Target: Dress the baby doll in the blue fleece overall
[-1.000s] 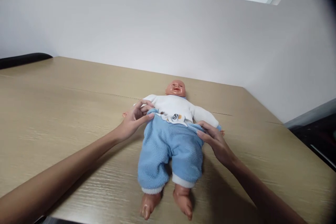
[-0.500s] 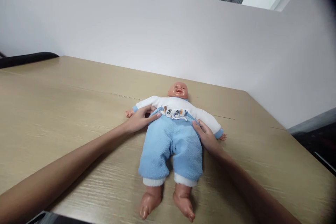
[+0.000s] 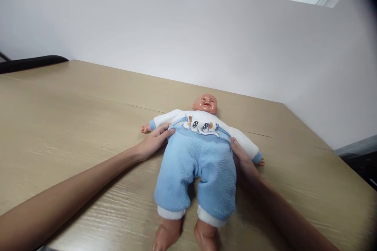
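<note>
A baby doll [image 3: 205, 103] lies on its back on the wooden table [image 3: 73, 125], head away from me, bare feet toward me. It wears a white top [image 3: 176, 117] and fluffy light blue trousers [image 3: 196, 172] with a bib that has cartoon eyes. My left hand [image 3: 154, 141] grips the trousers' upper edge at the doll's right side, under its arm. My right hand [image 3: 240, 155] holds the fabric at the other side of the waist, its fingers partly tucked behind the cloth.
A white partition wall [image 3: 176, 35] rises behind the table. A black chair back [image 3: 32, 62] shows at the far left. The table's right edge [image 3: 338, 153] drops to a dark floor area.
Both hands have pulled the blue trousers up from the doll's belly to its chest, so the bib now covers more of the white top. The doll sits slightly closer in view.
</note>
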`<state>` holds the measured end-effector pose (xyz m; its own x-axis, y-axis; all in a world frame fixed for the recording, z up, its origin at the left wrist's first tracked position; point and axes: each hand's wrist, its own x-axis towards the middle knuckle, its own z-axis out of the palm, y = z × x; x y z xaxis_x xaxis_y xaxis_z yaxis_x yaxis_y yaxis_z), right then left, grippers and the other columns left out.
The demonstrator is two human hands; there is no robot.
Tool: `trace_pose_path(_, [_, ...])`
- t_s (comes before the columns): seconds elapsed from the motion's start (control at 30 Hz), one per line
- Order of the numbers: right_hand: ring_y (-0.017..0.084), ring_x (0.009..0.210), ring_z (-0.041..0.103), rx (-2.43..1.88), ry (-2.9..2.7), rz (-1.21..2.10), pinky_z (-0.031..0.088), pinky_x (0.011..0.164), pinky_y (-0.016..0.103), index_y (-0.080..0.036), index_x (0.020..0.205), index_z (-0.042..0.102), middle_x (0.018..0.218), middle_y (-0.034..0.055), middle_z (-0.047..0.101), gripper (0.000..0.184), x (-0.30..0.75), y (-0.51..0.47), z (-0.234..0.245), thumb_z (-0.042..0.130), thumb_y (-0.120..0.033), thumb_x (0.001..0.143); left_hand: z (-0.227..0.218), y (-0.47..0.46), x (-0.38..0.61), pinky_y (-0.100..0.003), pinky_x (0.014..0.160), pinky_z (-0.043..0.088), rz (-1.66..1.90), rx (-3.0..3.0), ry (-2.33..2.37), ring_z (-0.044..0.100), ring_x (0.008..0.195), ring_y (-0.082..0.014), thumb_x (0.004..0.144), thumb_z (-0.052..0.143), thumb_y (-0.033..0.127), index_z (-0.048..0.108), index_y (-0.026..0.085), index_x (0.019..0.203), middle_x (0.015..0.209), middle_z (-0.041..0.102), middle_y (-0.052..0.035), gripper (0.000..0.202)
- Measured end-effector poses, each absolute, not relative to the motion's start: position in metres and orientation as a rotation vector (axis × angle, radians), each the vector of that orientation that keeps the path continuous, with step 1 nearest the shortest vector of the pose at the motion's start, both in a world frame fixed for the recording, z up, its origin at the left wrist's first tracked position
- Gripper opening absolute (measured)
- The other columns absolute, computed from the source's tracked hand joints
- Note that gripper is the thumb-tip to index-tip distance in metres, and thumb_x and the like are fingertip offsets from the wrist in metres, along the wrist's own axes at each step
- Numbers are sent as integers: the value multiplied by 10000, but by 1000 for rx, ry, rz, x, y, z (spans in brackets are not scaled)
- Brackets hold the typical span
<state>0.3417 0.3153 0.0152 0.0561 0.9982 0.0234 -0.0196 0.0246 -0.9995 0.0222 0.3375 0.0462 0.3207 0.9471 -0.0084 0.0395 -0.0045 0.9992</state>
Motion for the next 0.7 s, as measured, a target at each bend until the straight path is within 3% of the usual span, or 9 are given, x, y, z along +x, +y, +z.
trace_pose_path(0.13, [333,1435,552,-1406,-1116,1153,467,1208,518,-340,1228,758,1403,33,708,502,355,318,17,773,-655,838,48,338,22,-370,924,489,911,1473,965,605,960,-232,982,605,610,622,187,1082,1064,677,-65,435])
trace_pose_path(0.23, [351,1348,603,-1376,-1480,1175,430,1216,533,-294,1192,770,1286,54,749,443,368,317,32,739,-622,895,54,342,10,-372,929,477,822,1710,1016,585,973,-242,991,608,580,624,186,1007,1019,651,-59,395])
trace_pose_path(0.3, [362,1307,622,-1273,-1757,1178,403,1227,559,-270,1250,759,1270,69,754,439,376,316,42,757,-544,907,59,345,0,-385,977,465,716,1842,995,584,1042,-258,1000,607,539,634,188,1061,1082,645,-67,357])
trace_pose_path(0.43, [412,1426,532,-1124,-2054,1081,314,1283,585,-279,1409,691,1452,90,673,694,387,316,48,916,-342,756,65,350,-15,-421,1090,429,531,2021,825,565,1208,-292,957,692,438,612,198,1230,1261,637,-90,372])
trace_pose_path(0.57, [423,1470,503,-1068,-2193,958,360,1274,548,-335,1472,638,1535,91,610,817,388,322,36,949,-323,717,61,351,-17,-439,1117,431,531,2067,786,560,1247,-307,894,764,369,605,204,1219,1276,635,-87,398])
trace_pose_path(0.7, [402,1432,561,-1089,-2014,958,392,1261,505,-371,1350,730,1414,63,698,668,384,323,28,951,-394,720,58,351,-12,-435,1091,438,618,1912,768,573,1206,-299,908,755,408,623,203,1145,1221,639,-81,340])
